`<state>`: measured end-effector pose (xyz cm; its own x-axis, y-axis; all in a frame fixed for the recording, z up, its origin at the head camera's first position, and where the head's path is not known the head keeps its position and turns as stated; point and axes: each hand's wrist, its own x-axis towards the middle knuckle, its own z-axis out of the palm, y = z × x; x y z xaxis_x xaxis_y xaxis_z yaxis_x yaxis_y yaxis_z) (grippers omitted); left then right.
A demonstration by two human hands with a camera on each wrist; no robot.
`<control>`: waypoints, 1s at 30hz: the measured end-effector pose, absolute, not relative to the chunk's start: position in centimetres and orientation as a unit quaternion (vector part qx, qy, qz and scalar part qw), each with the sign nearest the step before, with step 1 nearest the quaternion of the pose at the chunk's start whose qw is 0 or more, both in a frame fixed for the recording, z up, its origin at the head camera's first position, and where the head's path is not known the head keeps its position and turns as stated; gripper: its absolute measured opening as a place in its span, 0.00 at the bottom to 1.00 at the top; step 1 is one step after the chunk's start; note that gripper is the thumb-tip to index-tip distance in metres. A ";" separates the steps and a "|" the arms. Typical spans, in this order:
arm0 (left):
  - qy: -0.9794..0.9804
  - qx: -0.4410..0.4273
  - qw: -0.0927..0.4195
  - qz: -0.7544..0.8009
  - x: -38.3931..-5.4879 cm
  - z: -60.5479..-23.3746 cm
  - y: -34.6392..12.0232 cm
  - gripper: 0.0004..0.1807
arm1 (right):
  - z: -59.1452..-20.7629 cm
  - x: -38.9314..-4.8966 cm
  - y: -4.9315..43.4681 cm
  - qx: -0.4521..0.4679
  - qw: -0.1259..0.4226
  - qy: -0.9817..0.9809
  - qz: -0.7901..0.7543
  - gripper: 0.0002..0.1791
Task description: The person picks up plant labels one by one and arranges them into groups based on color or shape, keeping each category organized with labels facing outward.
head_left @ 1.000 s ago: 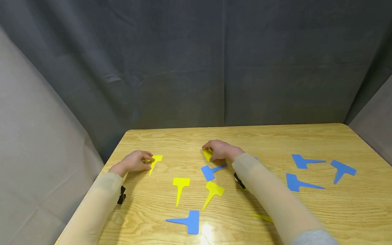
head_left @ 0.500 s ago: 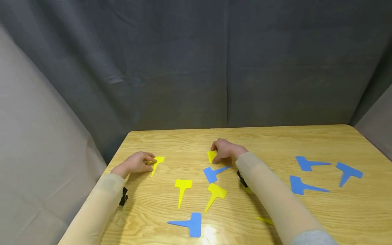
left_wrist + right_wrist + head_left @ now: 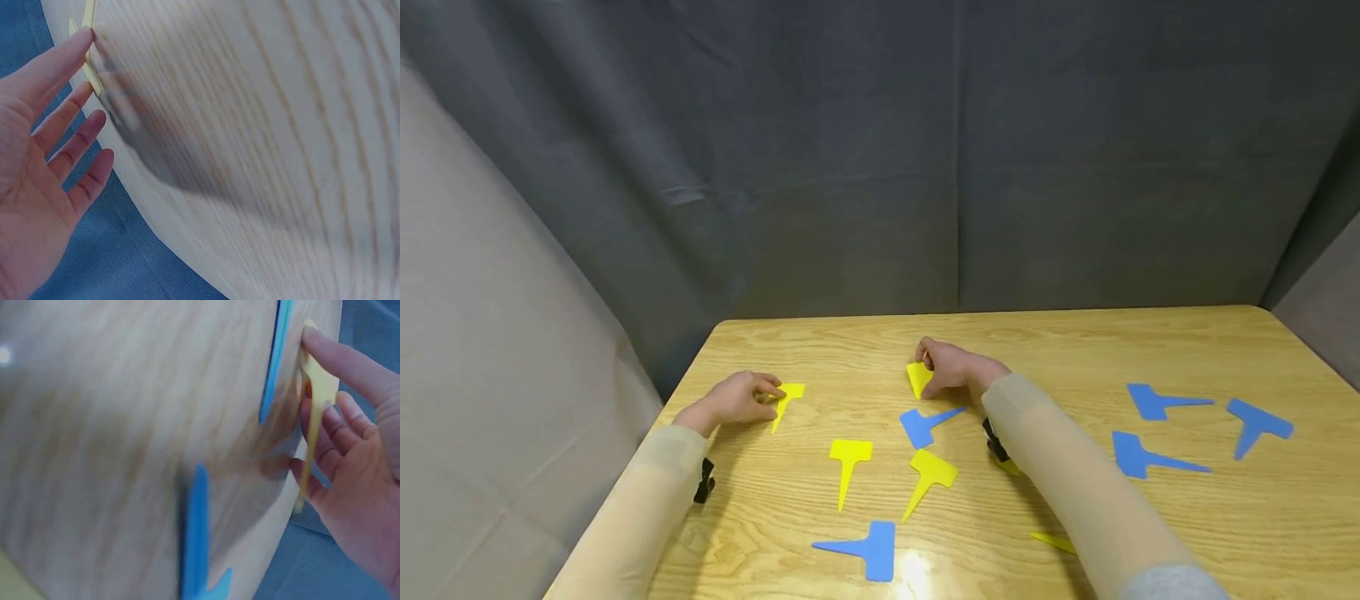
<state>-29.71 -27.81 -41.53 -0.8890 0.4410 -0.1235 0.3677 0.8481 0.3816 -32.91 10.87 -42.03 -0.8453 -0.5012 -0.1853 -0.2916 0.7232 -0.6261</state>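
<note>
At the table's left, my left hand point(image 3: 730, 400) has thumb and index finger on opposite edges of a yellow T-shaped plant label point(image 3: 793, 391), pinching it at the tabletop. The left wrist view shows the other fingers of this hand spread loosely. Near the middle back, my right hand point(image 3: 953, 368) pinches another yellow T-shaped plant label point(image 3: 323, 381) between thumb and fingers. That label looks tilted up off the wood, its narrow stem passing in front of the palm in the right wrist view. A blue plant label point(image 3: 919, 428) lies just in front of the right hand.
Two yellow labels point(image 3: 851, 451) and a blue label point(image 3: 880, 552) lie at the front middle of the wooden table point(image 3: 760, 533). Several blue labels point(image 3: 1150, 402) lie on the right. My right forearm partly covers more yellow labels point(image 3: 1054, 542). A dark curtain point(image 3: 850, 208) hangs behind.
My right hand has shifted slightly right and tilted its yellow label up. The left hand stays on its label. The whole head view has drifted a little.
</note>
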 end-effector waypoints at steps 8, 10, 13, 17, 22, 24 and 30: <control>0.956 0.217 0.105 0.169 -30.0 -41.6 -28.0 0.19 | -42.4 -33.1 11.3 -0.218 0.122 0.914 -0.319 0.23; 0.956 0.216 0.104 0.170 -30.1 -41.7 -28.1 0.19 | -42.3 -33.2 11.4 -0.232 0.101 0.914 -0.318 0.18; 0.956 0.214 0.105 0.170 -30.2 -41.8 -28.4 0.20 | -41.9 -33.3 11.5 -0.247 0.073 0.913 -0.315 0.13; 0.956 0.205 0.108 0.178 -30.3 -42.0 -28.6 0.20 | -41.0 -33.3 11.7 -0.250 0.051 0.914 -0.316 0.08; 0.958 0.194 0.105 0.183 -30.3 -41.8 -28.8 0.21 | -39.8 -33.3 11.9 -0.253 0.039 0.906 -0.338 0.05; 0.959 0.193 0.102 0.182 -30.3 -41.7 -28.7 0.21 | -39.3 -33.3 11.9 -0.249 0.039 0.903 -0.348 0.07; 0.960 0.191 0.098 0.181 -30.3 -41.7 -28.7 0.21 | -37.8 -33.1 11.3 -0.225 0.037 0.888 -0.400 0.09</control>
